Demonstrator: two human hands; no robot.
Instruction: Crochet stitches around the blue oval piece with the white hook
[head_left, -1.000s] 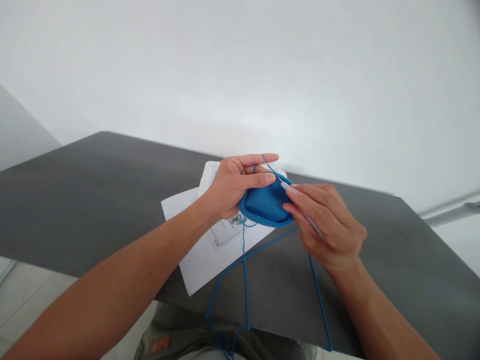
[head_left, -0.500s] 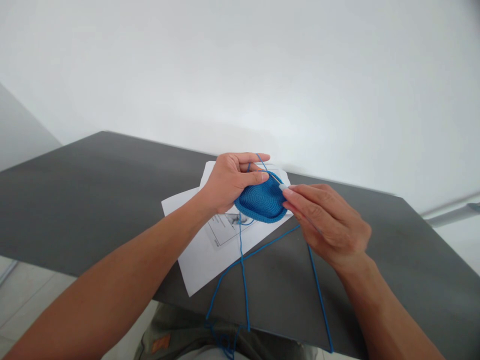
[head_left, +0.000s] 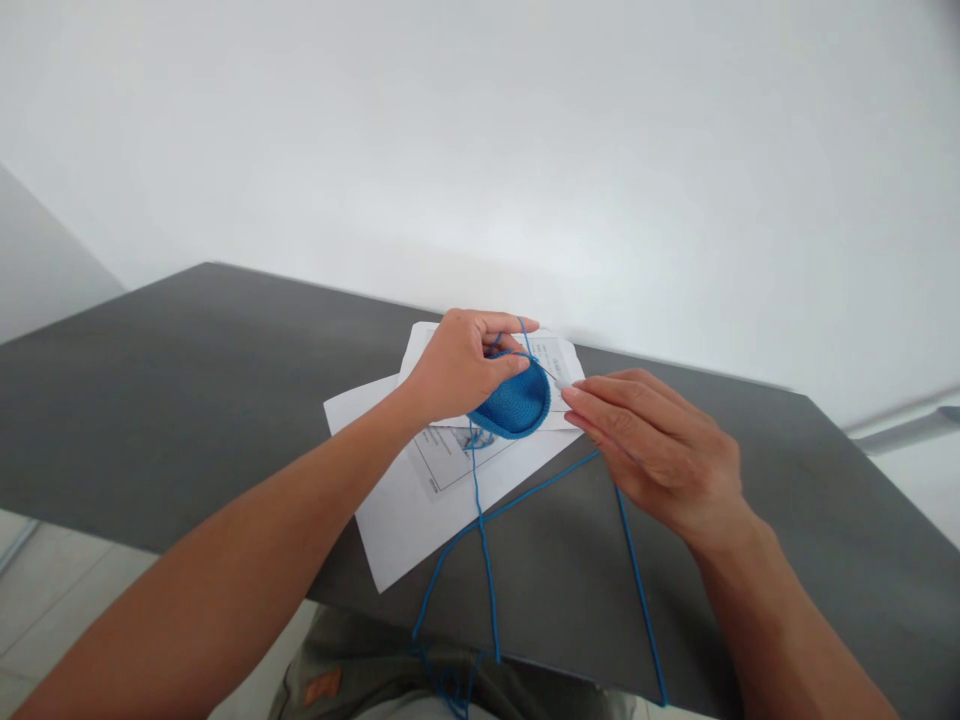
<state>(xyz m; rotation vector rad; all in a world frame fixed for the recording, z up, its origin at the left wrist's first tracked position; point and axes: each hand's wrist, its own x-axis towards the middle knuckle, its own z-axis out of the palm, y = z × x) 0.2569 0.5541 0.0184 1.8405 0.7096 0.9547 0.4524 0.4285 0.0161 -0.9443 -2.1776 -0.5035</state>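
A round, cupped piece of blue crochet work [head_left: 516,403] is pinched at its upper left by my left hand [head_left: 471,357], thumb on the near side. Blue yarn [head_left: 525,337] runs over the outstretched left index finger down to the work's edge. My right hand [head_left: 656,440] grips a crochet hook [head_left: 553,377] by its pale handle between thumb and fingers. The hook's thin metal shaft points left, its tip at the top edge of the crochet; whether it sits inside a stitch I cannot tell.
Printed paper sheets [head_left: 390,500] lie on the dark grey table [head_left: 247,370] under my hands. Blue strands [head_left: 486,560] cross the table and hang over its front edge towards my lap. A white wall [head_left: 480,150] stands behind the table.
The blue crochet has turned and tilted away to the left, showing less of its spiral face. My right hand has drawn slightly away from its edge, and more hook shaft shows.
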